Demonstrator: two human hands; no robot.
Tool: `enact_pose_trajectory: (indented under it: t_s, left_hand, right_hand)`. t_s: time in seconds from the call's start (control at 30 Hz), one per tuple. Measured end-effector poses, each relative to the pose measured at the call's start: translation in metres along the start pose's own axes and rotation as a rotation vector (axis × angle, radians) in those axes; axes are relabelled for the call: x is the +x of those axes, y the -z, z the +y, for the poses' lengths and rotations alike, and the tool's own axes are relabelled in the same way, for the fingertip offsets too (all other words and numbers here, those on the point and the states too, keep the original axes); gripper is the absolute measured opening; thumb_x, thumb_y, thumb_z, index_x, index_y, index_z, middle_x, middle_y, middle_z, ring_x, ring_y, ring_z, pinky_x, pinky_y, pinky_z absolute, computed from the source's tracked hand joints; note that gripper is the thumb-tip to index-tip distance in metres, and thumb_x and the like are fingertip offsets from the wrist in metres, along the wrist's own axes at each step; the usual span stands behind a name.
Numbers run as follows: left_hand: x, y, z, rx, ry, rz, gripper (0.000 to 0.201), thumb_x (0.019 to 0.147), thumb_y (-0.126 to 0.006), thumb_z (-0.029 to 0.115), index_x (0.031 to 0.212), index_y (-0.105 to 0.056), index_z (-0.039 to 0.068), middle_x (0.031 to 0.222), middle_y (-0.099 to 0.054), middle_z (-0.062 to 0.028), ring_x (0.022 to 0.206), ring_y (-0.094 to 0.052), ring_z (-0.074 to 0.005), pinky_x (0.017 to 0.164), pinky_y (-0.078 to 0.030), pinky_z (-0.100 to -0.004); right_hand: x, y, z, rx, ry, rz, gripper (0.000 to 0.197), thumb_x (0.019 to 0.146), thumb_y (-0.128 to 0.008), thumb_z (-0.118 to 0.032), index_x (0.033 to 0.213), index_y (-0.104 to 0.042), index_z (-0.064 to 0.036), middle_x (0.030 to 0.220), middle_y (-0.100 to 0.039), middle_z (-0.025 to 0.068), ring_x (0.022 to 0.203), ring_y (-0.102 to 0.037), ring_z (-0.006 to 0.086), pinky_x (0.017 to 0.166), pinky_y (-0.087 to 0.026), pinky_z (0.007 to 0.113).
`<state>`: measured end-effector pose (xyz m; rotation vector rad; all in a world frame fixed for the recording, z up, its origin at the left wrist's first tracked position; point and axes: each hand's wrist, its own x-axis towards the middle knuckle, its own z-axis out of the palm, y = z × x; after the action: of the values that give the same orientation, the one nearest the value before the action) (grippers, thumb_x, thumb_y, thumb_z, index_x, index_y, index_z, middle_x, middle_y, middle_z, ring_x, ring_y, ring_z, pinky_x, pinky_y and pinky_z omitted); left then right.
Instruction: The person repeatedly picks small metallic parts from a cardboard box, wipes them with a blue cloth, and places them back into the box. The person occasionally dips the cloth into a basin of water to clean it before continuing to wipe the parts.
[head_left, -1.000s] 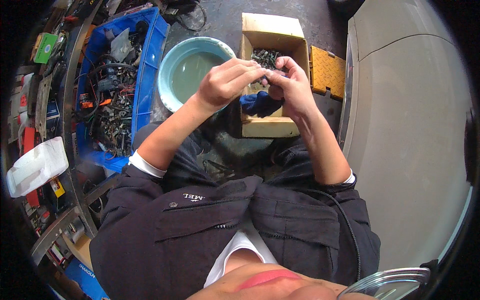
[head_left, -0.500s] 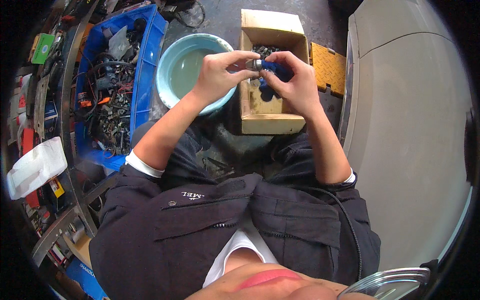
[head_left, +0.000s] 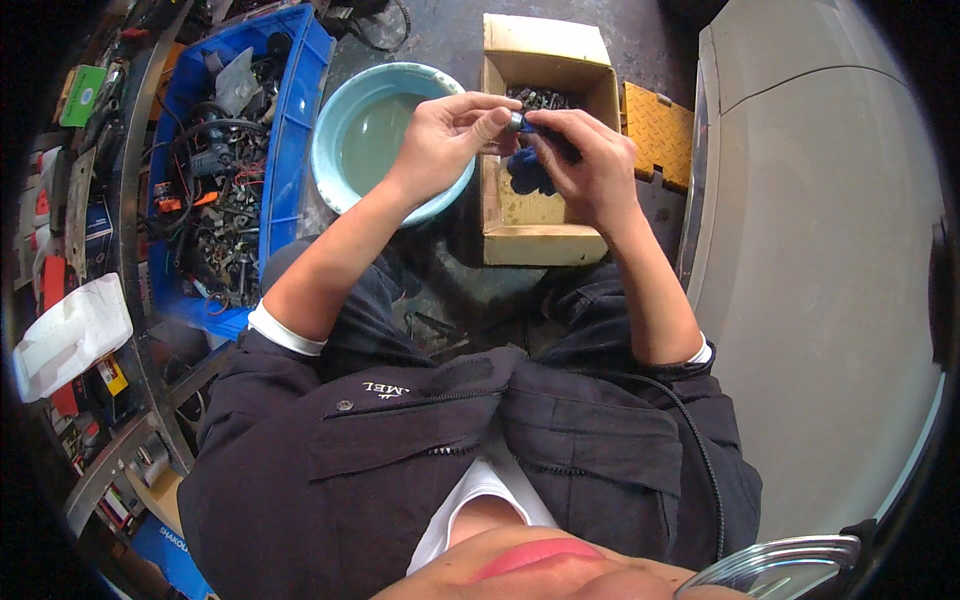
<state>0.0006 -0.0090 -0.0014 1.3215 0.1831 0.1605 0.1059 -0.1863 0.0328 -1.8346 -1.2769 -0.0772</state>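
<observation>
Over the cardboard box (head_left: 546, 248), my two hands meet at a small silver metal cylinder (head_left: 516, 121). My left hand (head_left: 440, 150) is closed on one end of it, thumb and fingers pinching. From the other side, my right hand (head_left: 595, 165) presses a dark blue cloth against the cylinder, its fingers bent and closed. More dark blue fabric (head_left: 531, 173) shows just below, in or above the box; whether it is the same cloth I cannot tell. Small metal parts (head_left: 540, 98) lie at the far end of the box, partly hidden by my hands.
Left of the box stands a light blue basin (head_left: 330, 170) of cloudy water. Farther left, a blue crate (head_left: 285, 180) holds tools, cables and metal pieces, beside a cluttered metal rack (head_left: 135, 200). A yellow ribbed plate (head_left: 657, 130) and a large pale panel (head_left: 810, 250) are on the right.
My left thumb has moved up over the metal cylinder, covering more of it. My right fingers have shifted slightly, and less blue cloth shows in that hand.
</observation>
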Motion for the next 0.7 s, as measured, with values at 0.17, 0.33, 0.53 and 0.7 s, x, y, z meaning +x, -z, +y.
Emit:
enact_pose_trajectory:
  t_s: [0.17,0.33,0.53,0.7]
  left_hand:
    - [-0.002,-0.001,0.004,0.027,0.033,0.055,0.034,0.093,-0.071,0.015,0.121,-0.066,-0.002,0.107,-0.072,-0.014,0.095,-0.071,-0.0166,0.088,-0.059,-0.0303]
    - [-0.002,0.0,0.003,0.211,-0.086,0.051,0.028,0.086,-0.076,0.005,0.114,-0.071,0.0,0.109,-0.072,-0.0115,0.099,-0.07,-0.0159,0.09,-0.057,-0.0294]
    - [-0.008,-0.006,0.004,0.431,-0.299,0.051,0.027,0.078,-0.072,-0.012,0.102,-0.072,0.001,0.107,-0.072,-0.0117,0.1,-0.07,-0.0199,0.085,-0.06,-0.0299]
    - [-0.005,-0.004,0.007,0.759,-0.741,-0.011,0.024,0.074,-0.073,-0.012,0.093,-0.074,0.003,0.096,-0.073,-0.0121,0.094,-0.072,-0.0242,0.078,-0.058,-0.0315]
  right_hand:
    - [0.0,-0.001,-0.004,0.041,-0.094,-0.007,0.017,0.085,-0.073,-0.01,0.101,-0.072,-0.0047,0.093,-0.073,0.0134,0.081,-0.073,0.0294,0.07,-0.058,0.035]
    - [0.0,-0.003,-0.007,0.229,-0.263,0.003,0.025,0.088,-0.071,-0.009,0.111,-0.061,-0.005,0.092,-0.074,0.0164,0.082,-0.074,0.0261,0.07,-0.057,0.033]
    - [-0.002,0.0,0.002,0.645,-0.476,-0.097,0.035,0.089,-0.072,-0.008,0.114,-0.048,-0.0051,0.086,-0.07,0.0112,0.082,-0.07,0.0167,0.067,-0.056,0.029]
    - [0.001,0.01,0.004,0.974,-0.729,-0.258,0.032,0.089,-0.071,-0.006,0.11,-0.048,-0.0074,0.085,-0.066,0.0068,0.08,-0.065,0.0125,0.06,-0.052,0.024]
